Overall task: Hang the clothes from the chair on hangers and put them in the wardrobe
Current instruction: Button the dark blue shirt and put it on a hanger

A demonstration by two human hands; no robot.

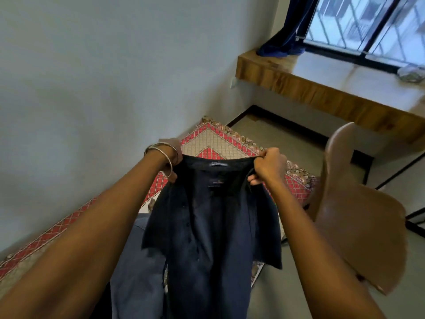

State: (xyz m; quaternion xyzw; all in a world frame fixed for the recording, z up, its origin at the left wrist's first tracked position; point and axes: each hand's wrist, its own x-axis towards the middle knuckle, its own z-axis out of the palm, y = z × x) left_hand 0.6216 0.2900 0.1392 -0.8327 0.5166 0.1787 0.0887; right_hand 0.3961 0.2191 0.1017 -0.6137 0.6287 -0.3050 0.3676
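A pale wall (92,65) fills the left and far side of the view, meeting a grey floor (287,284) below. On the floor along the wall lies a patterned rug (213,139) with red lattice bands and a floral border. At the far right a wooden window ledge (299,84) runs under a barred window (368,21), with a dark blue curtain (285,40) bunched on its left end. A brown plastic chair (358,222) stands to the right, near the person. In the middle, held up in the air over the rug and left of the chair, hangs a dark navy button-up shirt (207,238), its inside collar label facing the camera and its front hanging open. The left hand (171,166) grips the left end of the collar, with metal bangles (165,155) on that wrist. The right hand (268,166) pinches the right end of the collar, fingers curled round the cloth. The hands are apart, stretching the collar between them.
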